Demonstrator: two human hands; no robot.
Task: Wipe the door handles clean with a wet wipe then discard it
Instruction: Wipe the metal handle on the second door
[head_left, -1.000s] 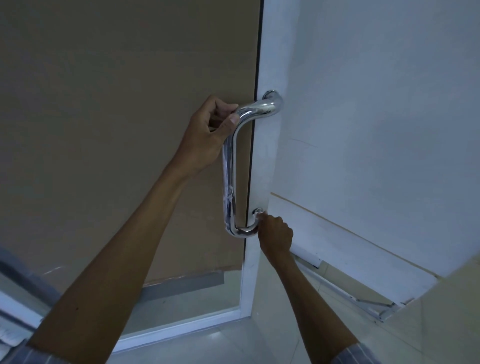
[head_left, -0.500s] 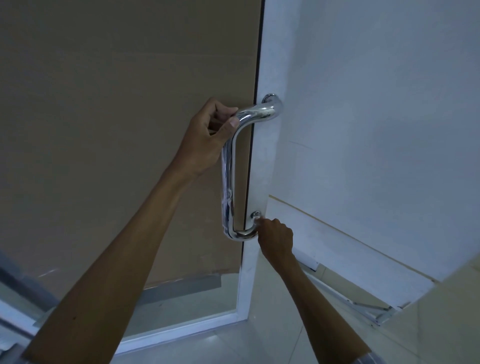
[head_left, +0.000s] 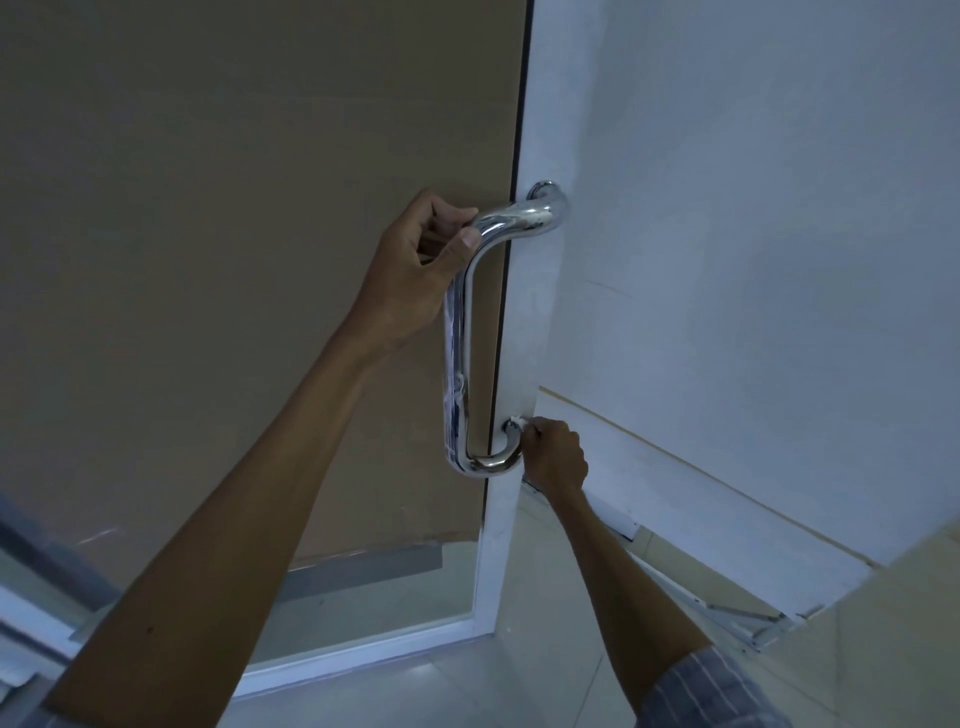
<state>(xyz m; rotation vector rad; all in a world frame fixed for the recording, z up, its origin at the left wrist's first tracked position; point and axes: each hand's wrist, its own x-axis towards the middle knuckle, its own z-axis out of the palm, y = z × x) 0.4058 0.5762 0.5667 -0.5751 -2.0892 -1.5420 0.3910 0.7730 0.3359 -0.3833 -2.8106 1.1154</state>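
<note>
1. Up near the middle, the chrome door handle runs upright along the white door frame, fixed to it at its top and bottom ends
2. At the handle's upper bend, the left hand grips the bar, fingers curled round it and thumb laid along the curve
3. At the handle's lower mount, the right hand pinches a small white wet wipe and presses it against the fitting
4. Left of the handle lies the glass door panel; right of it, a white wall
5. Below the handle, a striped sleeve covers the right forearm
</note>
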